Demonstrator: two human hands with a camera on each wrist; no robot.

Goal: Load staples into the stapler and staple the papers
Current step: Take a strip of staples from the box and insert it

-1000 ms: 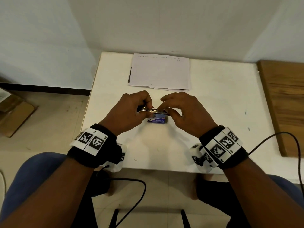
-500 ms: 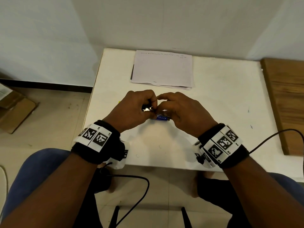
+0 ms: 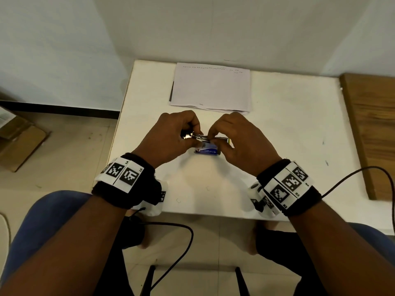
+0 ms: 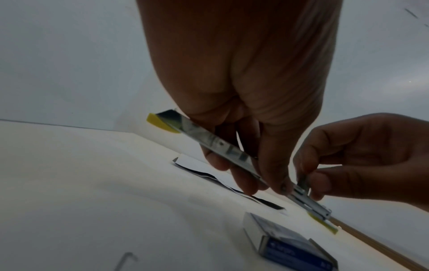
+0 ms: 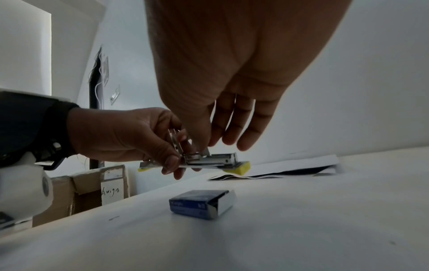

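A small metal stapler (image 3: 201, 137) with yellow ends hangs just above the white table (image 3: 288, 129), its top arm lifted. My left hand (image 3: 181, 135) grips its left half; the left wrist view shows this hand (image 4: 243, 174) curled round the stapler (image 4: 223, 146). My right hand (image 3: 215, 135) pinches a small metal strip, seemingly staples, at the open channel (image 4: 301, 192), its other fingers (image 5: 243, 128) straight. Under the hands lies a blue staple box (image 3: 207, 151), open at one end (image 5: 202, 203). The papers (image 3: 211, 88) lie stacked at the far edge.
A loose bent staple (image 3: 178, 200) lies near the table's front edge. At the table's right side sits a wooden board (image 3: 372, 129). Cardboard boxes (image 3: 19, 142) stand on the floor to the left. Cables hang from both wrists.
Both hands drew together over the stapler half a second ago. Now the right fingers have shifted rightward along it, and more of the blue box shows beneath the hands.
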